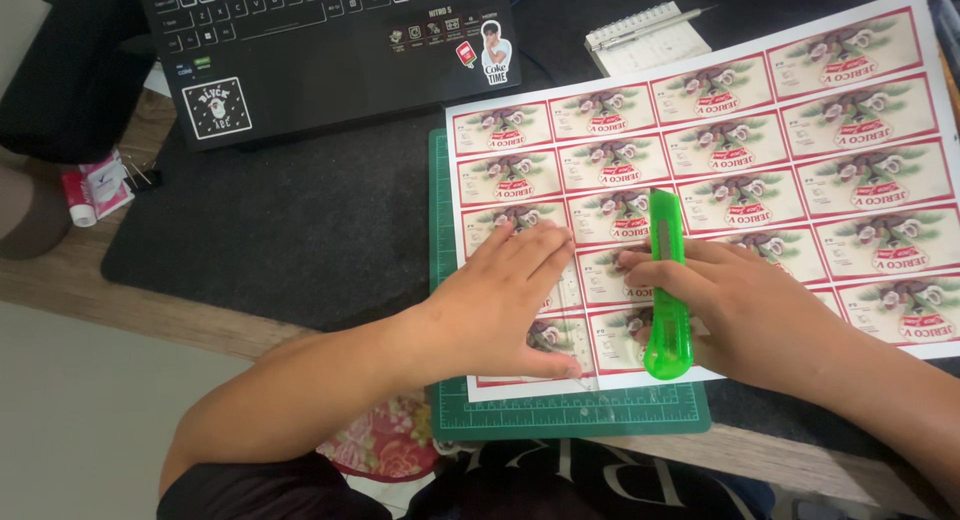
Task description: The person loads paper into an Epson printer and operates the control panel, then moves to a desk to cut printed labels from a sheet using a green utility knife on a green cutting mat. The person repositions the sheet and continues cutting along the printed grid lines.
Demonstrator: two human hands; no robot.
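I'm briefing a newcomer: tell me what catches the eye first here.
A bright green utility knife, gripped in the right hand, lies over a large sheet of red-bordered labels on a green cutting mat. The left hand presses flat on the sheet's near left corner. A black laptop sits behind, top left.

Utility knife (667, 300): bright green plastic body, upright across the label sheet, gripped mid-body.
Label sheet (760, 150): white, printed with rows of red-bordered labels, flat on green cutting mat (560, 415), overhanging its right edge.
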